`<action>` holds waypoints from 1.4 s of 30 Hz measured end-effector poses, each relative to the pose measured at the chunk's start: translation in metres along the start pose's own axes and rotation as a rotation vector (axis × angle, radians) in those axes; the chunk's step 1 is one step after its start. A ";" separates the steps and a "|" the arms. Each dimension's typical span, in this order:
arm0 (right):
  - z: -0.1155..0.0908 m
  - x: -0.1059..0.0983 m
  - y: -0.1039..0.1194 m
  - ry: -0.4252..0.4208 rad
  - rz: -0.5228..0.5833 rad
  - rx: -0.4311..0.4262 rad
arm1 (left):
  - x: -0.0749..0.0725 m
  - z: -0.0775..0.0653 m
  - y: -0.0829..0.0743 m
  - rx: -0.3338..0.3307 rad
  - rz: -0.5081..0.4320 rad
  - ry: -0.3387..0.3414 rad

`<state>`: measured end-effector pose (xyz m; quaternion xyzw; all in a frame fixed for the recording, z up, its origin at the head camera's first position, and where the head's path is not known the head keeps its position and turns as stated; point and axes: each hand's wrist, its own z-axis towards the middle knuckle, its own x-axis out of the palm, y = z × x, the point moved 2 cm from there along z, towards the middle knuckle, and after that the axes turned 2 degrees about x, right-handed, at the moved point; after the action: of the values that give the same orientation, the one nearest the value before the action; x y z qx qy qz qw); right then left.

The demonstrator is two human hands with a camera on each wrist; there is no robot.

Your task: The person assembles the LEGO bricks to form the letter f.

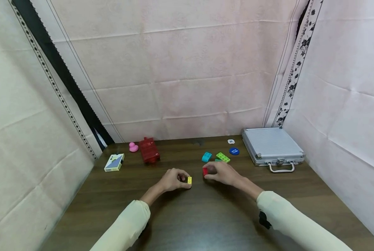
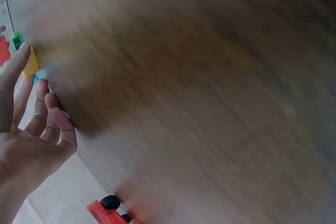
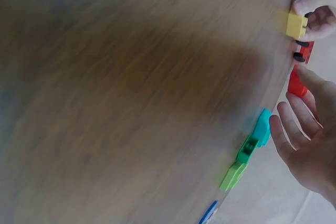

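One yellow brick [image 1: 189, 180] is pinched by the left hand [image 1: 173, 179], one red brick [image 1: 204, 171] by the right hand [image 1: 224, 174], about midway between the side edges of the worktop [image 1: 177, 223]; the hands are apart, and this fingertip grip probably leaves yellow studs [image 1: 189, 179] uncovered

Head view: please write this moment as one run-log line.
left grip: holds yellow block | right grip: holds red block | held blocks: apart | silver case: closed

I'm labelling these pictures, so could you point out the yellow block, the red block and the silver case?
Yellow block [image 3: 295, 25]: right wrist view, on its flat side.
Red block [image 1: 204, 171]: head view, on its uncovered part.
Silver case [image 1: 272, 143]: head view, on its lid.
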<state>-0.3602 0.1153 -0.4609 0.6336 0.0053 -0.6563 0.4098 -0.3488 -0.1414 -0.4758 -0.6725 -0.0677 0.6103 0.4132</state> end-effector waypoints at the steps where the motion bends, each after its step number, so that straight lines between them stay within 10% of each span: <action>1: 0.001 0.001 0.003 0.000 -0.001 -0.009 | 0.000 0.000 0.000 -0.007 -0.002 0.001; 42: 0.021 0.040 0.041 0.027 -0.065 -0.092 | 0.000 0.001 0.003 0.030 0.010 -0.009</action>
<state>-0.3499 0.0560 -0.4696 0.6223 0.0615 -0.6598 0.4167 -0.3510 -0.1426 -0.4781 -0.6638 -0.0573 0.6163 0.4198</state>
